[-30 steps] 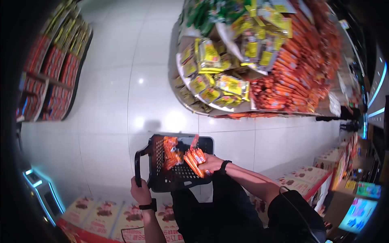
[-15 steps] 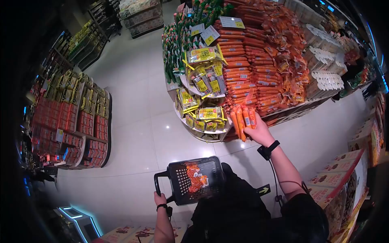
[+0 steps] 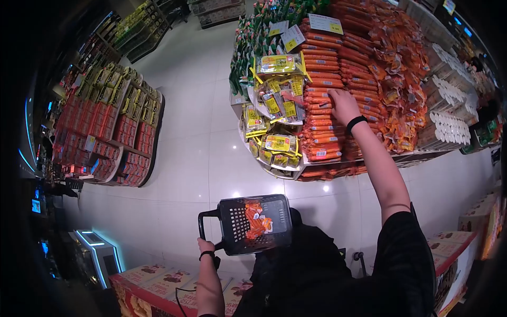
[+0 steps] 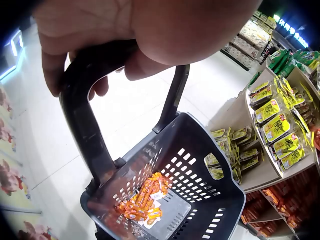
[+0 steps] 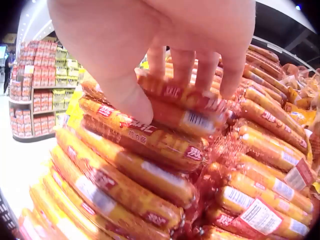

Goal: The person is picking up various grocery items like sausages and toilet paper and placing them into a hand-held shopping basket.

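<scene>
My left hand (image 3: 206, 245) grips the handle (image 4: 82, 110) of a dark plastic shopping basket (image 4: 175, 137), its fingers curled round the bar. Inside the basket, orange-wrapped sausages (image 4: 145, 197) lie on the perforated bottom. My right hand (image 3: 344, 107) is stretched out to the display, on top of a tall stack of orange-packed sausages (image 3: 322, 140). In the right wrist view, thumb in front and fingers behind pinch a pack of sausages (image 5: 172, 115) at the top of that stack. More sausages are piled right below and beside it.
Yellow snack packs (image 3: 280, 142) fill the rounded shelf end left of the sausages, with green packages (image 3: 245, 58) behind. White packs (image 3: 449, 127) stand at the far right. Another shelf (image 3: 121, 137) is across the aisle. Printed cartons (image 3: 153, 277) line the near side.
My right hand went from over the basket, holding a pack of sausages, forward and up to the display stack. My left hand has kept hold of the basket handle, and sausages remain in the basket.
</scene>
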`<state>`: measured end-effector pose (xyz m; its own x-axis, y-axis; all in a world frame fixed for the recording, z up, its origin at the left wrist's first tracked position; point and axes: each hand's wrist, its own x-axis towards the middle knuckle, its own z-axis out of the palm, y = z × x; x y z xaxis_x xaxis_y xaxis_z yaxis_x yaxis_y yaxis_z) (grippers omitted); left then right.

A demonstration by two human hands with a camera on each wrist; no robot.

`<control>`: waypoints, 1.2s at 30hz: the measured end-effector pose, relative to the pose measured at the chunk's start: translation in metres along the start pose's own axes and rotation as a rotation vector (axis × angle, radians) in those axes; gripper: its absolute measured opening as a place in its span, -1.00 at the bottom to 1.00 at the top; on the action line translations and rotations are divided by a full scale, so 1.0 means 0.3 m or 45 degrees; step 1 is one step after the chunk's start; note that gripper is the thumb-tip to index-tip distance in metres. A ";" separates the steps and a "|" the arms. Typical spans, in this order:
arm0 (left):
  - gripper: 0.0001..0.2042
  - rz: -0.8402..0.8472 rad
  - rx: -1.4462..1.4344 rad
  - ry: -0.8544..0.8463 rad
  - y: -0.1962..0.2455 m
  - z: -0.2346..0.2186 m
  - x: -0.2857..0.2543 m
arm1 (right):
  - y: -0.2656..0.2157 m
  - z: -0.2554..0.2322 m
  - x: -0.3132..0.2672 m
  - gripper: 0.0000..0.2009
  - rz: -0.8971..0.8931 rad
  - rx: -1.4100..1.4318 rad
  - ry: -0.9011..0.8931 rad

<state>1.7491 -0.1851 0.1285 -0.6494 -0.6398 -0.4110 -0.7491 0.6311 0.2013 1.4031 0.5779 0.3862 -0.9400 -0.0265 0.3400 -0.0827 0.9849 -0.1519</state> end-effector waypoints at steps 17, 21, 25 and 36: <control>-0.36 0.135 0.025 -0.052 0.016 -0.040 -0.017 | -0.119 0.075 -0.132 -0.37 -0.063 -0.129 0.085; -0.37 0.138 0.023 -0.053 0.024 -0.058 -0.010 | -0.165 0.047 -0.151 -0.48 0.012 0.022 0.228; -0.36 0.139 0.031 -0.057 0.005 -0.057 0.025 | -0.173 0.022 -0.150 -0.62 0.032 0.034 0.246; -0.49 0.255 -0.071 -0.094 -0.118 -0.017 0.142 | -0.315 -0.065 -0.186 -0.68 0.001 0.247 0.306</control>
<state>1.7475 -0.2369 0.1084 -0.7762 -0.4687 -0.4218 -0.6135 0.7158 0.3336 1.4698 0.4897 0.3995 -0.8368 0.0379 0.5462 -0.1656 0.9334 -0.3184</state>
